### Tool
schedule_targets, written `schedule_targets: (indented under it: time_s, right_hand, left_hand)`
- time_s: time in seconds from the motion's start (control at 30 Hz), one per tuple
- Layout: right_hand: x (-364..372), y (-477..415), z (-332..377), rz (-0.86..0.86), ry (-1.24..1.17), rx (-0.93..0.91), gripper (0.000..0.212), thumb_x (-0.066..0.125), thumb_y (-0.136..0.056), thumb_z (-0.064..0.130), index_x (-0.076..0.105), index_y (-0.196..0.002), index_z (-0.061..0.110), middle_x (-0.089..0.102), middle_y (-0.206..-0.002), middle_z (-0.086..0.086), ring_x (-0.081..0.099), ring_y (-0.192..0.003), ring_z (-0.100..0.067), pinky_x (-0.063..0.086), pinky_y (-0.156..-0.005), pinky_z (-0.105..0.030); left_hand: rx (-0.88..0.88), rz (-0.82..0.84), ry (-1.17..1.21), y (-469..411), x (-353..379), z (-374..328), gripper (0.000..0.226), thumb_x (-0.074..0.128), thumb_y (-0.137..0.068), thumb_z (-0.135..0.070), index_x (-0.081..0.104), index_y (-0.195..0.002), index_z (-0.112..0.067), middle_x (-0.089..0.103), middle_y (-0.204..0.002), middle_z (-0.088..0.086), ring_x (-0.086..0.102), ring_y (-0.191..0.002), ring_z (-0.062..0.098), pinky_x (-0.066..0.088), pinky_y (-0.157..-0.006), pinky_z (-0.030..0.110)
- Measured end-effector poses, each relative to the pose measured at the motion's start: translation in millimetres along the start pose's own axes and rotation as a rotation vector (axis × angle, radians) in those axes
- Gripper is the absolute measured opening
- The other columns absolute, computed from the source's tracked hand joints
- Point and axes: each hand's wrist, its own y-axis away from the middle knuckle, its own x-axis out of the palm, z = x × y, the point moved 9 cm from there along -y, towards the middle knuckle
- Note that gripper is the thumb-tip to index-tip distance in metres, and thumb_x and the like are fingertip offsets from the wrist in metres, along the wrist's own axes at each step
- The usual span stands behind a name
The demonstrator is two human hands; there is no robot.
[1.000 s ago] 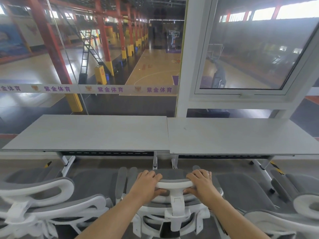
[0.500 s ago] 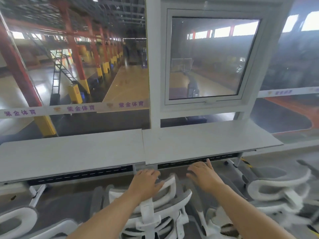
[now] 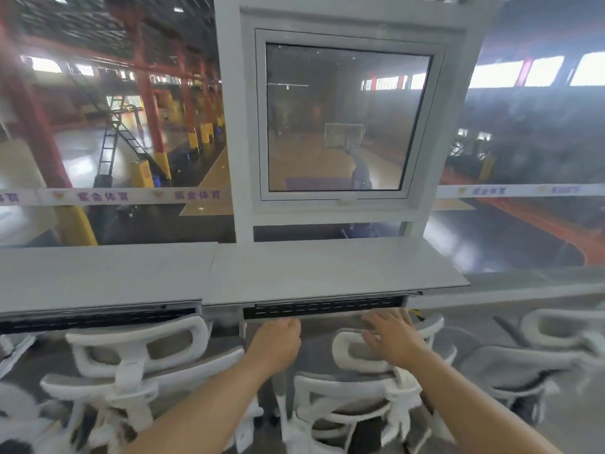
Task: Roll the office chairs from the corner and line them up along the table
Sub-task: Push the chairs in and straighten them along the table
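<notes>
Three white-framed grey mesh office chairs stand in a row against the long grey table [image 3: 327,273], backs toward me. One chair [image 3: 137,342] is at the left, one [image 3: 357,385] in the middle right, and one [image 3: 556,332] at the far right. My left hand [image 3: 278,344] hovers in the gap between the left and middle chairs, fingers curled, holding nothing. My right hand [image 3: 391,339] lies with fingers spread over the middle chair's headrest, just below the table edge. I cannot tell if it presses on the headrest.
A second grey table [image 3: 98,276] joins the first on the left. Behind them rise a white window frame [image 3: 343,204] and glass walls over a sports hall. Black cable trays [image 3: 324,309] hang under the table fronts. Floor shows at the far right.
My view has swung right. Both hands let go of the headrest they gripped; that chair now stands at my left. My right hand has moved over the headrest of the chair beside it.
</notes>
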Motion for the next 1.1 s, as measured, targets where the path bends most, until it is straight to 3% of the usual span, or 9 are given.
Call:
schedule_targets:
  time_s: [0.13,0.27,0.37,0.5,0.57,0.8,0.93,1.03,1.1]
  right_hand:
    - [14,10,-66,0.099,0.014,-0.015,0.062,0.034,-0.098,0.067,0.029,-0.154,0.04,0.025,-0.163,0.008,0.012,-0.153,-0.019,-0.009,-0.122,-0.052]
    - [39,4,-116,0.158,-0.024,0.011,0.074,0.031,-0.087,0.083,0.028,-0.152,0.047,0.025,-0.162,0.011,0.011,-0.153,-0.019,-0.001,-0.122,-0.053]
    - [57,-9,-130,0.166,-0.038,-0.065,0.095,0.015,-0.067,0.1,0.028,-0.149,0.052,0.029,-0.158,0.016,0.007,-0.154,-0.018,-0.005,-0.121,-0.055]
    - [60,-35,-135,0.121,-0.035,-0.134,0.09,0.02,-0.066,0.101,0.042,-0.139,0.052,0.04,-0.14,0.027,0.017,-0.146,-0.01,-0.013,-0.118,-0.057]
    - [60,-45,-137,0.117,-0.035,-0.152,0.085,0.024,-0.069,0.099,0.046,-0.136,0.052,0.042,-0.133,0.029,0.022,-0.14,-0.009,-0.009,-0.119,-0.057]
    - [58,-62,-137,0.08,-0.04,-0.217,0.077,0.024,-0.075,0.091,0.049,-0.133,0.048,0.044,-0.125,0.029,0.026,-0.13,-0.003,-0.002,-0.119,-0.046]
    - [52,-75,-154,0.106,-0.081,-0.297,0.066,0.04,-0.08,0.083,0.048,-0.133,0.044,0.044,-0.126,0.025,0.032,-0.128,-0.004,0.009,-0.119,-0.034]
    - [52,-84,-182,0.112,-0.043,-0.272,0.069,0.039,-0.078,0.087,0.046,-0.133,0.047,0.042,-0.127,0.027,0.03,-0.131,-0.003,0.01,-0.121,-0.039]
    - [54,-87,-189,0.092,-0.093,-0.287,0.074,0.033,-0.075,0.091,0.049,-0.131,0.046,0.044,-0.125,0.025,0.032,-0.128,-0.005,0.02,-0.118,-0.037]
  left_hand:
    - [0.01,-0.064,0.155,-18,-5,-64,0.042,0.036,-0.1,-0.039,0.05,-0.133,-0.016,0.055,-0.13,0.004,0.051,-0.114,0.024,0.044,-0.094,0.04]
    - [0.037,0.002,0.146,-43,19,-107,0.065,0.028,-0.099,-0.06,0.028,-0.151,-0.021,0.039,-0.149,0.003,0.034,-0.136,0.026,0.032,-0.112,0.043]
    - [0.069,0.014,0.141,-62,42,-131,0.07,0.027,-0.096,-0.068,0.024,-0.152,-0.026,0.035,-0.15,0.001,0.025,-0.141,0.024,0.02,-0.118,0.042]
    - [0.065,-0.045,0.16,-92,66,-141,0.062,0.028,-0.093,-0.069,0.036,-0.139,-0.03,0.044,-0.128,-0.001,0.037,-0.122,0.024,0.024,-0.113,0.041]
    - [0.061,-0.072,0.178,-103,73,-136,0.058,0.026,-0.093,-0.069,0.04,-0.135,-0.03,0.044,-0.121,-0.002,0.039,-0.113,0.022,0.03,-0.108,0.04]
    - [0.113,-0.104,0.125,-123,80,-125,0.058,0.022,-0.094,-0.071,0.042,-0.129,-0.03,0.05,-0.118,-0.001,0.044,-0.107,0.021,0.041,-0.096,0.036]
    - [0.13,-0.122,0.078,-131,75,-120,0.051,0.027,-0.096,-0.068,0.043,-0.123,-0.027,0.05,-0.113,-0.002,0.046,-0.101,0.02,0.045,-0.091,0.035]
    - [0.136,-0.14,0.074,-131,74,-117,0.046,0.034,-0.098,-0.065,0.044,-0.122,-0.027,0.05,-0.112,-0.002,0.047,-0.099,0.018,0.044,-0.09,0.033]
    - [0.111,-0.139,0.094,-130,73,-110,0.047,0.038,-0.097,-0.065,0.045,-0.124,-0.027,0.051,-0.113,-0.002,0.047,-0.102,0.018,0.043,-0.092,0.032]
